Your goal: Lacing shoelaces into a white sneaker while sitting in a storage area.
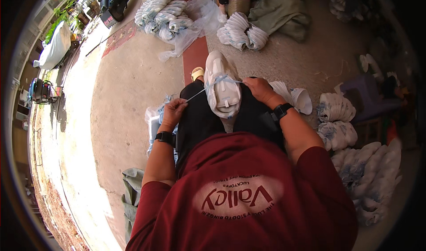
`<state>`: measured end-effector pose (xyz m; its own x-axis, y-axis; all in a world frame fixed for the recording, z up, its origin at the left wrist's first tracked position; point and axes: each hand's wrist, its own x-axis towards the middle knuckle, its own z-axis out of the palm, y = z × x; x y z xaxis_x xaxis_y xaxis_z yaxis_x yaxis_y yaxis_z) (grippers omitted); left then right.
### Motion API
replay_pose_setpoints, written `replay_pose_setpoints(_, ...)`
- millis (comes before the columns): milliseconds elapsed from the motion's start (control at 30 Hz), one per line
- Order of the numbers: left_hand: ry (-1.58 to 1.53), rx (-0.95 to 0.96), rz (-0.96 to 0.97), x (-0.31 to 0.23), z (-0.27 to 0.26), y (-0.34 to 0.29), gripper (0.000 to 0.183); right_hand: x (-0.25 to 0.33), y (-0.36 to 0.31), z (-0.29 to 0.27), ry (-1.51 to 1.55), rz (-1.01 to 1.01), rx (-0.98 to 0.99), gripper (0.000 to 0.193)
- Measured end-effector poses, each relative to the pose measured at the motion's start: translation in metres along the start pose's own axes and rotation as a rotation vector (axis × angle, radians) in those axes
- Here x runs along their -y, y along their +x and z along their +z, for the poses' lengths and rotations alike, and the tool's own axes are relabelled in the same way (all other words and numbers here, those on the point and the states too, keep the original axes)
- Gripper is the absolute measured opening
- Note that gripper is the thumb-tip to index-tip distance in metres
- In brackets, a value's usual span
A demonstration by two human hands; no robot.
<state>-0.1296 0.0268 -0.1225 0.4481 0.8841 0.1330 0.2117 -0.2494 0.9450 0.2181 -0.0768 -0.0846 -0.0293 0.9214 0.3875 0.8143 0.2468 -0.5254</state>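
Seen from above, a person wears a short-sleeved maroon T-shirt (235, 162). The left forearm (160, 164) reaches almost straight ahead of the shirt, on its left side, a black band (164, 137) round the wrist; the left hand (175, 111) pinches thumb against fingertips. Ahead of the shirt's right side, the right forearm (302, 129) slants inward, with a black watch (281, 111). The right hand (259, 90), also pinching, sits farther forward.

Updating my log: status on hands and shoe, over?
Left hand, right hand: each pinching light-blue lace. Pale shoe between them, toe pointing away. Nothing visibly blocking.
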Motion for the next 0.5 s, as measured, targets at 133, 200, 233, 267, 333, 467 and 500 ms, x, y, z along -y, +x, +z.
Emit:
replay_pose_setpoints(133, -0.045, -0.03, -0.245, 0.022, -0.085, -0.052, 0.007, -0.031, -0.045, -0.058, 0.016, 0.195, 0.04, 0.014)
replay_pose_setpoints(200, -0.014, -0.11, -0.377, 0.012, -0.132, -0.081, 0.007, -0.061, -0.085, -0.106, -0.048, 0.314, 0.032, 0.014)
replay_pose_setpoints(233, 0.049, -0.164, -0.443, 0.017, -0.163, -0.099, 0.007, -0.065, -0.105, -0.136, -0.035, 0.344, 0.005, 0.016)
replay_pose_setpoints(267, 0.07, -0.199, -0.47, 0.024, -0.192, -0.117, 0.008, -0.084, -0.131, -0.162, -0.051, 0.392, -0.028, 0.017)
replay_pose_setpoints(333, 0.171, -0.254, -0.573, 0.028, -0.242, -0.154, 0.007, -0.104, -0.18, -0.221, -0.143, 0.492, -0.044, 0.017)
replay_pose_setpoints(467, 0.353, -0.295, -0.706, 0.035, -0.321, -0.23, 0.008, -0.169, -0.311, -0.327, -0.508, 0.45, -0.11, 0.011)
replay_pose_setpoints(500, 0.38, -0.291, -0.748, 0.033, -0.333, -0.242, 0.008, -0.183, -0.348, -0.34, -0.677, 0.295, -0.181, 0.01)
